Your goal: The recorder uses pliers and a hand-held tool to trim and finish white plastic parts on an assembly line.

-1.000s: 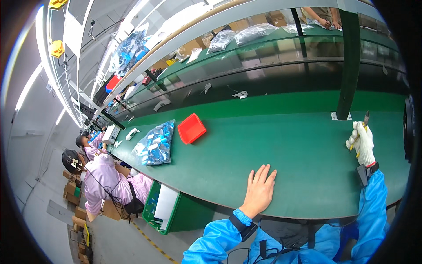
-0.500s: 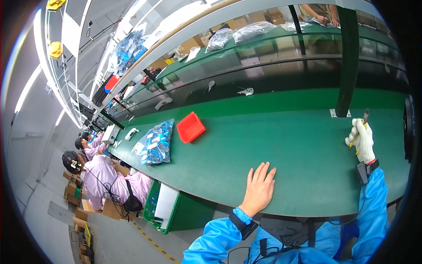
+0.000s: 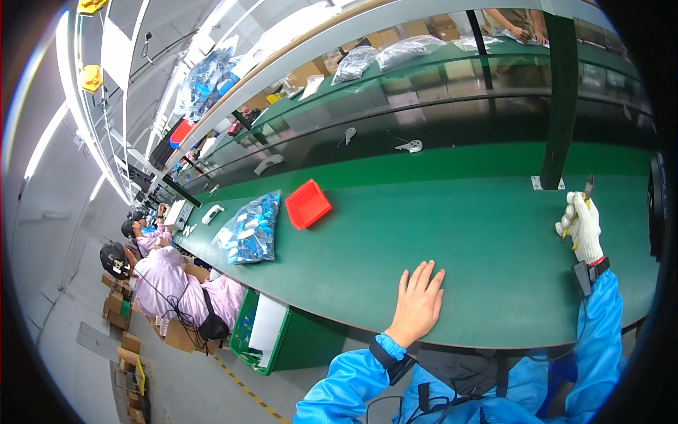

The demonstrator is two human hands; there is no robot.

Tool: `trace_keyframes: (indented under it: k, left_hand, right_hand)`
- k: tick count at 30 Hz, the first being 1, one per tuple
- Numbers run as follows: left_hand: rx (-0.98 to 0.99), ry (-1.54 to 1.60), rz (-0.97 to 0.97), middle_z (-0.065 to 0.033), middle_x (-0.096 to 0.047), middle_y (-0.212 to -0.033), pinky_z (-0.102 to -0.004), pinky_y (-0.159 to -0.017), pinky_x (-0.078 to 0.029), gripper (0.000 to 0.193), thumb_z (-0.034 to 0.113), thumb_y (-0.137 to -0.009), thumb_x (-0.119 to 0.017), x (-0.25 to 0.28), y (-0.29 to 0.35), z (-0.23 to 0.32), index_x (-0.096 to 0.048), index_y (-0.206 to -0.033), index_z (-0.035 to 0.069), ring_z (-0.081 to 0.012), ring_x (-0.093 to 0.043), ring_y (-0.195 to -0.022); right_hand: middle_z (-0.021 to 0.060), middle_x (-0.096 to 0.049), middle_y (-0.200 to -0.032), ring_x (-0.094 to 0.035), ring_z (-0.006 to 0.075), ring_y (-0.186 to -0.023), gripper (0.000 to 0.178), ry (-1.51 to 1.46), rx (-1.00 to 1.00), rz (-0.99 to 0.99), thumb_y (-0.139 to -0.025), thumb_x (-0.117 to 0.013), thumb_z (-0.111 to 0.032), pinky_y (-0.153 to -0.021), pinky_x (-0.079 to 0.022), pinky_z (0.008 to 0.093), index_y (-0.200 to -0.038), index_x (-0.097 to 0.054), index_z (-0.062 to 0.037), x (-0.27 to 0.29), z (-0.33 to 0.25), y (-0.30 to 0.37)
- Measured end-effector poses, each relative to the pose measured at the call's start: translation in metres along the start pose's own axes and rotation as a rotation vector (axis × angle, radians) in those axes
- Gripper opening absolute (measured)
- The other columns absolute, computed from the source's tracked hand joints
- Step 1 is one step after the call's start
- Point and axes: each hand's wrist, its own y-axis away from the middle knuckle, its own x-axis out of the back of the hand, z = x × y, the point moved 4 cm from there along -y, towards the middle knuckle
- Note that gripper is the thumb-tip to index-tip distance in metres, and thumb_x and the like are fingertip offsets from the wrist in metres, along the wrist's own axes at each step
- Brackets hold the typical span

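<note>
Bare and flat, my left hand (image 3: 419, 302) rests on the green tabletop (image 3: 367, 247) near its front edge, fingers stretched out. At the right, my right hand (image 3: 583, 225) wears a white knitted glove and is closed around a pair of pliers (image 3: 589, 185). The metal jaws point away from me, and bits of the yellow handles show between the gloved fingers; the exact kind of pliers is too small to tell. Left of my hands, a red plastic bin (image 3: 308, 205) lies beside a clear bag of blue and white parts (image 3: 248, 230).
Behind the tabletop runs a dark conveyor belt (image 3: 466, 131) carrying white parts (image 3: 411, 145). A green post (image 3: 558, 106) stands near my right hand. A green crate (image 3: 279, 343) sits below the edge at left, near a seated person in pink (image 3: 180, 286). Another person's hands (image 3: 526, 34) work across the belt.
The white parts on the belt have shifted a little to the right. Both my hands have stayed in place, the right one still around the pliers.
</note>
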Motion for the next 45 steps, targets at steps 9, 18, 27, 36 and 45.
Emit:
trace_keyframes:
  k: [9,18,27,36,45]
  left_hand:
    - [0.003,-0.011,-0.005,-0.0180,-0.048,-0.147,-0.0569,-0.114,-0.031,0.043,0.013,-0.093,-0.060,0.0004,0.0002,0.0005,-0.055,-0.136,0.007,-0.0355,-0.042,-0.138]
    - [-0.003,-0.007,0.001,-0.0177,-0.047,-0.147,-0.0576,-0.114,-0.031,0.043,0.015,-0.094,-0.060,-0.0018,-0.0002,0.0002,-0.055,-0.136,0.007,-0.0357,-0.043,-0.138]
    - [-0.003,-0.005,-0.004,-0.0177,-0.047,-0.147,-0.0572,-0.114,-0.031,0.042,0.016,-0.094,-0.060,0.0001,0.0003,-0.0002,-0.055,-0.135,0.007,-0.0356,-0.042,-0.138]
    - [0.001,-0.005,-0.008,-0.0182,-0.047,-0.147,-0.0571,-0.114,-0.031,0.043,0.016,-0.093,-0.061,-0.0002,0.0000,-0.0001,-0.055,-0.135,0.006,-0.0356,-0.042,-0.138]
    - [-0.003,-0.009,0.000,-0.0180,-0.048,-0.146,-0.0574,-0.113,-0.031,0.044,0.016,-0.093,-0.062,0.0009,-0.0012,-0.0005,-0.056,-0.135,0.007,-0.0359,-0.043,-0.138]
  right_hand:
    - [-0.0028,-0.053,-0.067,-0.052,0.0113,-0.052,0.019,-0.011,0.006,-0.028,-0.104,-0.056,-0.029,-0.050,-0.047,0.0337,-0.101,-0.057,-0.0106,-0.0002,0.0003,0.0006]
    - [-0.0029,-0.054,-0.068,-0.052,0.0113,-0.052,0.019,0.001,0.005,-0.007,-0.104,-0.055,-0.030,-0.050,-0.047,0.0342,-0.101,-0.057,-0.0106,0.0005,0.0004,-0.0012]
    - [-0.0027,-0.054,-0.067,-0.053,0.0117,-0.051,0.019,-0.016,0.005,-0.003,-0.104,-0.055,-0.029,-0.049,-0.047,0.0343,-0.101,-0.057,-0.0105,0.0007,0.0003,-0.0004]
    - [-0.0026,-0.055,-0.067,-0.053,0.0116,-0.051,0.019,-0.012,0.007,-0.002,-0.104,-0.055,-0.029,-0.049,-0.047,0.0339,-0.102,-0.057,-0.0105,0.0016,0.0016,-0.0008]
    - [-0.0034,-0.054,-0.067,-0.052,0.0110,-0.051,0.020,0.002,-0.002,0.021,-0.104,-0.056,-0.030,-0.051,-0.048,0.0337,-0.101,-0.057,-0.0106,-0.0027,0.0002,0.0023]
